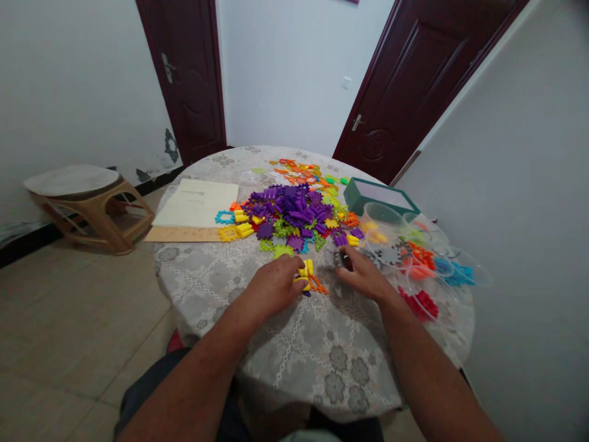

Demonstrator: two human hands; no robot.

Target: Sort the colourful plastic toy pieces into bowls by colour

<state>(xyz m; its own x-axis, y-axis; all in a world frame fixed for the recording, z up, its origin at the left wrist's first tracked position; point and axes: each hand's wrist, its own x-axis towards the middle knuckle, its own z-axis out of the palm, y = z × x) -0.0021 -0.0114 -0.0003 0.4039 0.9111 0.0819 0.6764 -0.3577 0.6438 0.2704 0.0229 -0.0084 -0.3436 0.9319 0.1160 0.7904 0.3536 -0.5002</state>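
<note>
A heap of small plastic interlocking pieces (294, 212), mostly purple with green, yellow and orange ones, lies on the round table (294, 344) with a grey lace cloth. My left hand (276, 283) rests closed near the front of the heap, its fingers wrapped round a small cluster of yellow pieces (305, 273), with an orange piece (317, 285) just beside it. My right hand (361, 273) lies a little to the right, fingers curled on a small dark piece I cannot make out.
Several clear plastic cups (414, 258) holding sorted coloured pieces stand at the right edge. A teal box (377, 195) sits behind them. A cream booklet (197, 202) and a wooden ruler (184, 234) lie at the left. A stool (87, 205) stands on the floor.
</note>
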